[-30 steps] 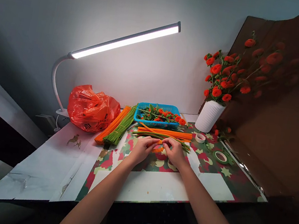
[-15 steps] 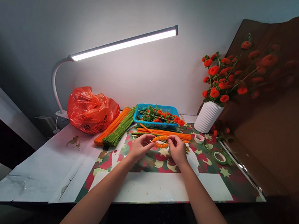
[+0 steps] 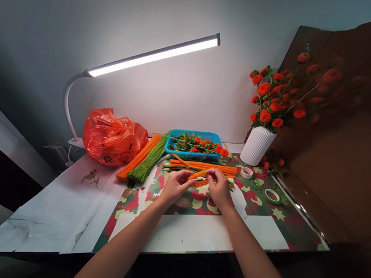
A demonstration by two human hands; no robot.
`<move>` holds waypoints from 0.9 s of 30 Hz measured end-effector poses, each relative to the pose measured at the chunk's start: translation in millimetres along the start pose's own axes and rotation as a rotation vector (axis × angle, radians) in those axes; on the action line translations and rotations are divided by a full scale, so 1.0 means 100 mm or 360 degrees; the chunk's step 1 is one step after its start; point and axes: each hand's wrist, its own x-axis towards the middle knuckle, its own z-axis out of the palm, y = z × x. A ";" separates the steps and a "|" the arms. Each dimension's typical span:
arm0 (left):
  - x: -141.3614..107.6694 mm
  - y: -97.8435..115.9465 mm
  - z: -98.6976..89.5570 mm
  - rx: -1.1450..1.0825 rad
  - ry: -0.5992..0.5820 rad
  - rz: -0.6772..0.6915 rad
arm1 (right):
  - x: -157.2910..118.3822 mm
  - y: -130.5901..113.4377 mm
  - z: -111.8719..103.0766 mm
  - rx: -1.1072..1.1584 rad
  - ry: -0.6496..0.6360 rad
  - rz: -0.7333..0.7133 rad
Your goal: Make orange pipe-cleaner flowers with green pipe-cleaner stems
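Note:
An orange coiled pipe cleaner [image 3: 198, 175], bent round into a loop, is held between my two hands above the table. My left hand [image 3: 175, 187] pinches its left side between thumb and fingers. At the loop's right end, my right hand [image 3: 219, 188] pinches it with the fingertips. Just behind them lie straight orange pipe cleaners [image 3: 224, 169] with some green ones under them. Farther back is a blue basket [image 3: 191, 155] holding green stems and orange-red flowers.
Orange [image 3: 136, 158] and green pipe cleaner bundles [image 3: 149, 162] lie left, beside a red plastic bag [image 3: 113, 140]. Tape rolls, one white [image 3: 246, 173] and one green [image 3: 270, 203], lie right. A white vase [image 3: 257, 146] with orange-red flowers stands behind. A lit lamp [image 3: 156, 55] hangs above.
The orange loop has tilted, its right end higher. My left hand has shifted slightly right and closer to my right hand, which has barely moved.

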 end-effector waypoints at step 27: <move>0.01 -0.07 -0.04 0.0383 0.0150 0.0122 | 0.02 -0.03 -0.05 -0.0200 -0.0193 -0.0310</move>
